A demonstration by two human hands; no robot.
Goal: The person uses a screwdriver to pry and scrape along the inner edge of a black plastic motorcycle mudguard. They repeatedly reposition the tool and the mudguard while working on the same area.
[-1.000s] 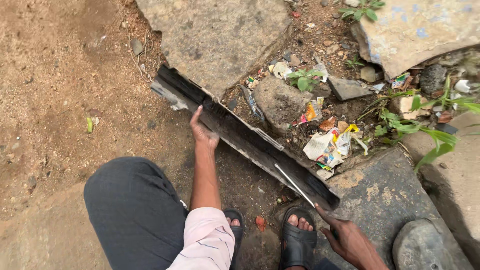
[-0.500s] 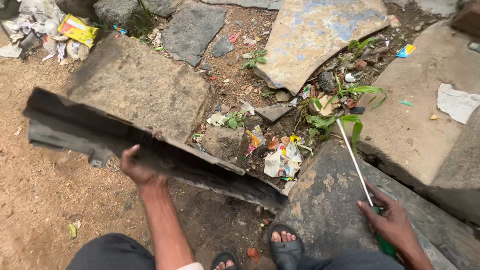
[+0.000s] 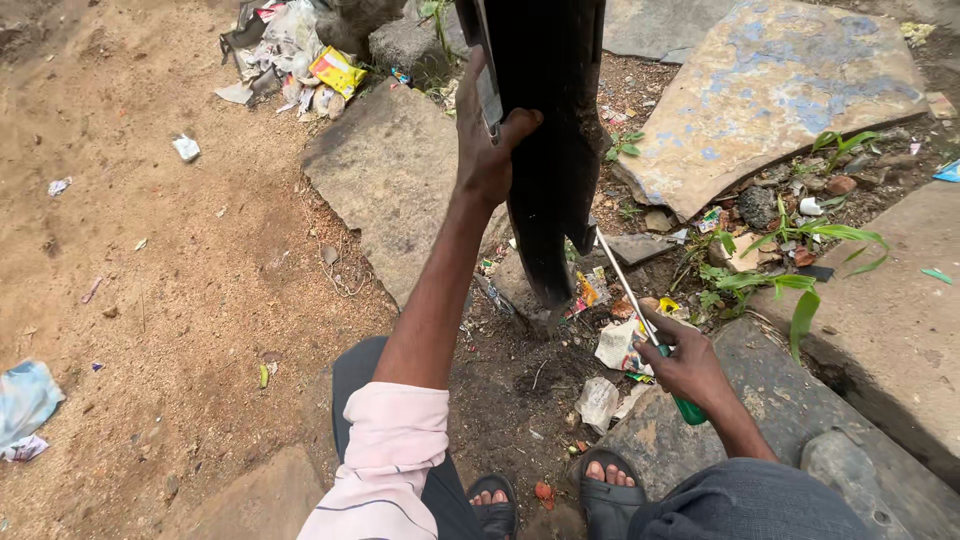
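My left hand [image 3: 487, 150] grips the edge of a long black plastic panel [image 3: 548, 140], which stands nearly upright with its lower end on the dirt among litter. My right hand [image 3: 683, 365] holds a screwdriver [image 3: 640, 318] with a green handle and a long metal shaft. The shaft points up toward the panel's lower part. My two feet in dark sandals [image 3: 606, 488] show at the bottom.
Large flat stone slabs [image 3: 765, 95] lie around a dirt gap with weeds [image 3: 790, 265] and scraps of paper and wrappers [image 3: 612, 350]. A rubbish pile [image 3: 295, 50] sits at the top left. Bare sandy ground spreads to the left.
My left hand has swung the black panel up from lying across the ground to nearly upright. My right hand keeps the screwdriver and has shifted closer to the panel's base.
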